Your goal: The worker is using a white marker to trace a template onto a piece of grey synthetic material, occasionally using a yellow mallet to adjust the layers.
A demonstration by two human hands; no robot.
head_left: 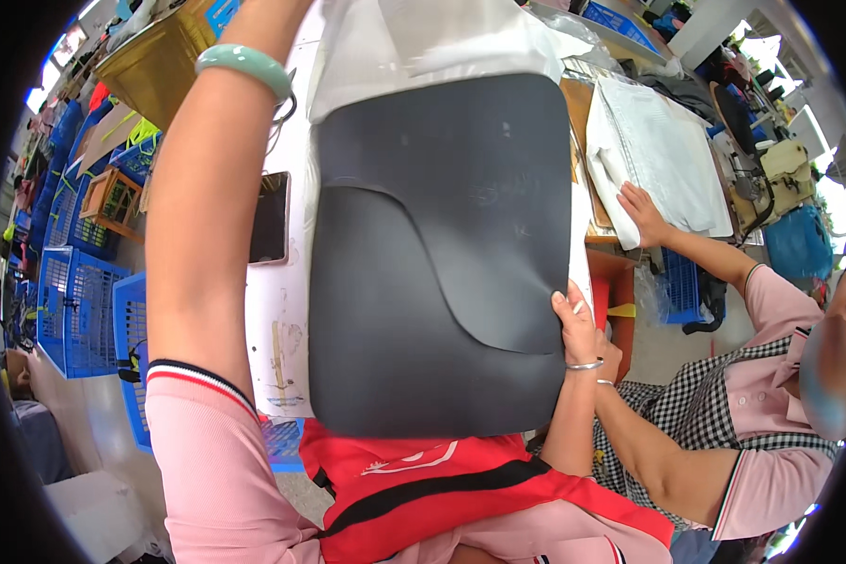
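A large black panel (pixel 432 254) with rounded corners lies in front of me over a white table (pixel 277 348). A curved seam or raised edge runs across its smooth face. At its right edge, my right hand (pixel 576 321) pinches it with the thumb on top; the fingers underneath are partly hidden. My left arm, with a pale green bangle (pixel 244 68), stretches far forward, and its hand is beyond the top of the picture. Clear plastic film (pixel 432 42) lies at the panel's far edge.
A co-worker (pixel 714 404) stands close at my right, one hand (pixel 644 216) on a white sheet stack (pixel 658 150), the other arm next to my right wrist. A dark phone (pixel 270 218) lies left of the panel. Blue crates (pixel 73 310) stand on the left.
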